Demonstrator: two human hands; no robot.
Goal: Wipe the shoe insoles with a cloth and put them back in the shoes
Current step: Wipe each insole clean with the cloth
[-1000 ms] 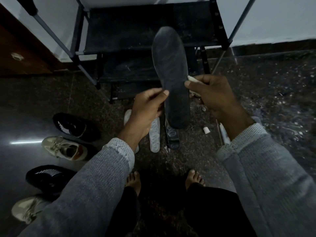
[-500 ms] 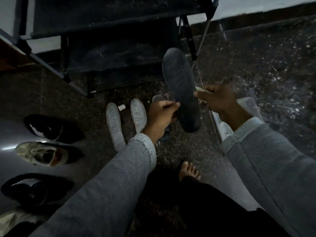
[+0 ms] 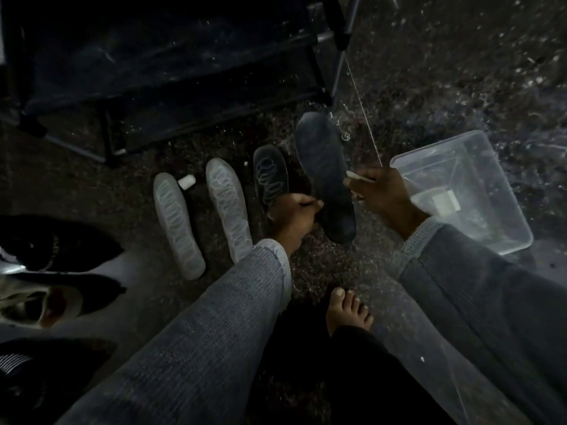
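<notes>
Head view, the only one: dark insole (image 3: 326, 176) is up off the floor (image 3: 331, 262), tilted, between my two hands. My left hand (image 3: 293, 214) pinches its heel-side edge, fingers curled tight. My right hand (image 3: 380, 194) holds the opposite edge, and a pale strip I take to be the cloth (image 3: 359, 177) is pinched in that grip, touching the insole's rim. Three more insoles lie on the floor: two pale ones (image 3: 228, 207) and a dark patterned one (image 3: 270, 176), just beside my left hand. Shoes (image 3: 58, 240) wait far left, well apart; a clear tub (image 3: 503, 194) sits to my right.

To wipe well, I'd say: hold the left pinch firm, flatten the cloth against the surface, and stroke heel to toe along the full length, then flip it over.
</notes>
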